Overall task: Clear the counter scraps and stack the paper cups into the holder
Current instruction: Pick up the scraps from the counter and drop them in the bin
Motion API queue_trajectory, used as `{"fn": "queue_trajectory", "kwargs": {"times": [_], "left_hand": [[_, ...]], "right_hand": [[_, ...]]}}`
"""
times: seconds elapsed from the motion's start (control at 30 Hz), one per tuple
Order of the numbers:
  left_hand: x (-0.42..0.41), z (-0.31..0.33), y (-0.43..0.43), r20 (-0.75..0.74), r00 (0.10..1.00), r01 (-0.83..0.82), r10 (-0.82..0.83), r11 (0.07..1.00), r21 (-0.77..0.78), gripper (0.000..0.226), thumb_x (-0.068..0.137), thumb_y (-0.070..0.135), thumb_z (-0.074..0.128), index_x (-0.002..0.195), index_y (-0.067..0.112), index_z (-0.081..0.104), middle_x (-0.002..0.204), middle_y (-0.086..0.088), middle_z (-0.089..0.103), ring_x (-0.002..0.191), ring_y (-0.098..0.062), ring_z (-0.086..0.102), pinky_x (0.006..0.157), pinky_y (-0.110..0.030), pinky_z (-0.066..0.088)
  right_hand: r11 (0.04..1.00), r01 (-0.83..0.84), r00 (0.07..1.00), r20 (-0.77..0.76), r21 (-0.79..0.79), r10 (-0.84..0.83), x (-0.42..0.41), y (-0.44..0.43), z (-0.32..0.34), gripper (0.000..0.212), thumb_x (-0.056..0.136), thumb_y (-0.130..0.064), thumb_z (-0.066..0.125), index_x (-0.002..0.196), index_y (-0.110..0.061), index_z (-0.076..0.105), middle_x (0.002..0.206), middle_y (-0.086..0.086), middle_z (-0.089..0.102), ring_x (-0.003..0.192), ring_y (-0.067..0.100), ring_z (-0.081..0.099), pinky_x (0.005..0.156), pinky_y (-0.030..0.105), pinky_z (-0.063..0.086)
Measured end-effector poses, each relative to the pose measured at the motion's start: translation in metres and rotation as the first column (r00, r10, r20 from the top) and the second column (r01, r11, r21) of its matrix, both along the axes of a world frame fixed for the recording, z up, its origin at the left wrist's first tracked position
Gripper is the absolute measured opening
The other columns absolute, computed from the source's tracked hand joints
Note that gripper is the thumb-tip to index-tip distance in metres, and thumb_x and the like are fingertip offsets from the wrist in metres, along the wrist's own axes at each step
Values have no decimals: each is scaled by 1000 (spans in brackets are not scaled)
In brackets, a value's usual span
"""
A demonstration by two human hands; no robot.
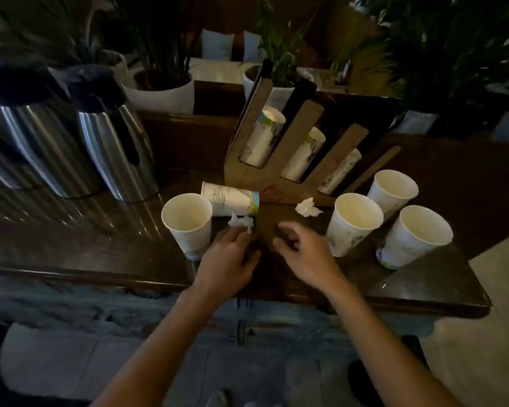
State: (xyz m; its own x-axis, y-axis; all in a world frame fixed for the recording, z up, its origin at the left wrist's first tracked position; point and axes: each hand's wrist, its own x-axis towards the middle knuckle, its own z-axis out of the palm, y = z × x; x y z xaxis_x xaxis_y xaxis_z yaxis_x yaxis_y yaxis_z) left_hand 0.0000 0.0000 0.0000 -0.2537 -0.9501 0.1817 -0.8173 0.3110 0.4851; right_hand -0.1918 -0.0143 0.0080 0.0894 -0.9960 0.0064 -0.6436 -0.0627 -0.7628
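My left grip (228,257) pinches a crumpled white scrap (241,222) at its fingertips, just near of a cup (229,203) lying on its side on the dark desk (71,248). My right grip (303,254) hovers beside it, fingers apart and curled, holding nothing. A second scrap (307,207) lies farther right, in front of the wooden holder (262,171), whose slots carry cup stacks. Four cups stand upright: one left (188,224), three right (353,223). Their print is too blurred to read.
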Motion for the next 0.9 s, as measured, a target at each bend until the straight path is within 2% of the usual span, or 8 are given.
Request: {"fn": "queue_trajectory", "kwargs": {"times": [0.13, 0.23, 0.33, 0.47, 0.53, 0.67, 0.8, 0.9], "left_hand": [[-9, 0, -26, 139, 990, -17, 12, 999, 35, 54, 94, 33, 63, 142, 15, 47, 155, -7, 42, 147, -31, 30, 111, -49, 42], [-16, -4, -37, 240, 971, -20, -5, 994, 103, 51, 92, 32, 64, 137, 14, 48, 153, -9, 41, 142, -33, 34, 107, -48, 47], [-19, -3, -39, 269, 963, -27, -19, 986, 164, 51, 91, 26, 67, 136, 13, 49, 150, -9, 42, 135, -34, 41, 99, -46, 50], [-16, -8, -39, 279, 959, 6, -54, 985, 172, 47, 88, 12, 69, 132, 14, 54, 143, -10, 49, 124, -33, 52, 92, -43, 55], [-11, -9, -40, 252, 965, 36, -77, 986, 163, 43, 86, 7, 68, 126, 19, 59, 137, -10, 55, 122, -31, 55, 91, -40, 56], [-4, -9, -41, 271, 956, 70, -115, 983, 170, 57, 87, 14, 70, 139, 20, 49, 137, -11, 53, 126, -31, 51, 94, -40, 55], [-3, -12, -38, 242, 959, 111, -149, 980, 165, 41, 87, 17, 70, 128, 21, 62, 137, -9, 51, 122, -29, 52, 96, -39, 53], [-7, -15, -32, 175, 967, 162, -186, 976, 144, 33, 88, 11, 68, 121, 18, 68, 136, -7, 55, 115, -26, 61, 95, -37, 54]], "right_hand": [[993, 117, 950, -292, 19, -107, 8, -54, -1, 62, 95, -42, 60, 149, -18, 40, 160, 14, 26, 147, 34, 24, 115, 42, 28], [967, 227, 879, -452, 115, -152, 15, -84, -9, 70, 96, -38, 58, 154, -15, 27, 163, 23, 7, 150, 46, 4, 118, 53, 20], [938, 288, 815, -564, 193, -134, 16, -99, -17, 70, 94, -35, 60, 152, -11, 28, 159, 26, 15, 145, 50, 14, 113, 54, 29], [957, 257, 750, -653, 136, -108, 20, -99, -22, 53, 91, -31, 66, 138, -10, 50, 145, 20, 39, 132, 44, 39, 103, 50, 42], [976, 197, 762, -640, 95, -92, 24, -92, -20, 45, 89, -26, 70, 130, -13, 57, 138, 17, 48, 127, 40, 46, 100, 47, 46], [993, 94, 842, -538, 76, -38, 28, -50, -17, 43, 85, -16, 72, 126, -18, 59, 129, 13, 58, 118, 34, 56, 93, 45, 52], [997, 79, 906, -418, -2, -72, 20, 5, -21, 29, 88, -14, 69, 116, -22, 67, 116, 10, 66, 104, 29, 63, 83, 37, 54], [992, 108, 953, -290, 64, -85, 2, 38, -19, 27, 90, -17, 70, 115, -26, 69, 112, 5, 69, 101, 21, 65, 81, 30, 54]]}}
